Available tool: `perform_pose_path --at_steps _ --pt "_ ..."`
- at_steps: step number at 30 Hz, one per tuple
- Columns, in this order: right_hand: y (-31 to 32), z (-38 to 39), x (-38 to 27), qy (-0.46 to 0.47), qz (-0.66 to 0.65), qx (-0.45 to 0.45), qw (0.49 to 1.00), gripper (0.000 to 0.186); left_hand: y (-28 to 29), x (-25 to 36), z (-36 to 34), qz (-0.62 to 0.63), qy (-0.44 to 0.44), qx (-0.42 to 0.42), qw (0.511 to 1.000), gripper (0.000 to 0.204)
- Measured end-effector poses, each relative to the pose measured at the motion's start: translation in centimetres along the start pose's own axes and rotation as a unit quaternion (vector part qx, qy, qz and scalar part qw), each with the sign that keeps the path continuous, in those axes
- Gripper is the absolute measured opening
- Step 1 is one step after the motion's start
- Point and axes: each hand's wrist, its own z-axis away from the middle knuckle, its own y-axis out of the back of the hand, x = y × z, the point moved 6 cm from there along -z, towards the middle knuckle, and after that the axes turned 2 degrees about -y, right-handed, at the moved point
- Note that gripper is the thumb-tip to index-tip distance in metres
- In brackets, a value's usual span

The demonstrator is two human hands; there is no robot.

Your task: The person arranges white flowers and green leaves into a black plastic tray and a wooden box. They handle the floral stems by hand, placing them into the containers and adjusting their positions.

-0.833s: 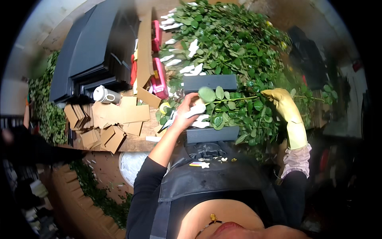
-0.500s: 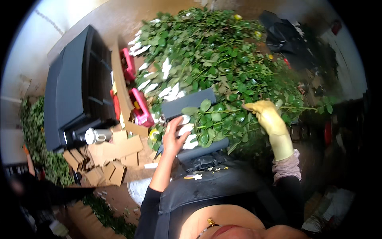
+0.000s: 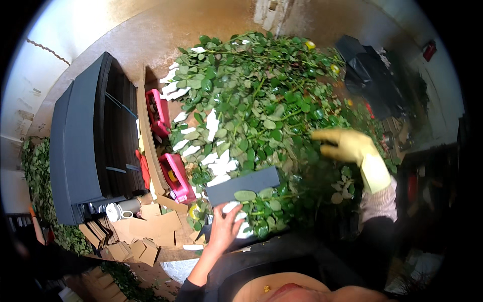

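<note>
I saw leafy stems [image 3: 271,100] centre, table [image 3: 185,237] lower left, wall [image 3: 55,58] upper left; left hand [image 3: 223,229] grip unclear, right hand [image 3: 348,144] spread wide

Leafy stems [image 3: 274,108] on table [image 3: 185,238], bins [image 3: 188,193] left of them, stacked panels [image 3: 80,146] farther left

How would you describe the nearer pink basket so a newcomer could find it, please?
Left of the leafy pile stand the farther basket and, closer to the left hand, the nearer basket. Only this one shows something yellow inside.
</note>
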Motion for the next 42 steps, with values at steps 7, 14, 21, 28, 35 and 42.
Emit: perform_pose_path --at_steps 7,14,21,28,35,42 --pt "8.6 -30.1 -2.7 0.001 0.244 0.223 0.944 0.085 -0.4 -1.3 0.1 -0.002 0.010 -0.002 1.000 0.040" --pt "8.3 -43.1 0.9 -0.174 0.141 0.094 0.970 0.043 -1.1 -1.8 -0.5 0.222 0.196 -0.017 0.955 0.042" --pt "5.8 -28.9 1.5 0.037 -0.098 0.361 0.927 0.007 -0.6 -1.2 -1.0 0.138 0.074 0.006 0.988 0.045" --pt "-11.4 -15.7 1.1 0.153 0.188 0.041 0.969 0.015 -0.7 -1.3 0.0 0.032 0.015 0.013 0.999 0.059" --pt "-0.3 -13.8 -1.4 0.165 0.156 0.178 0.958 0.022 -0.8 -1.5 0.3 0.024 0.024 0.011 0.999 0.058" --pt "-3.1 -37.1 -2.7 0.094 0.687 0.232 0.682 0.056 -0.6 -1.1 0.0 0.017 0.037 -0.001 0.999 0.053"
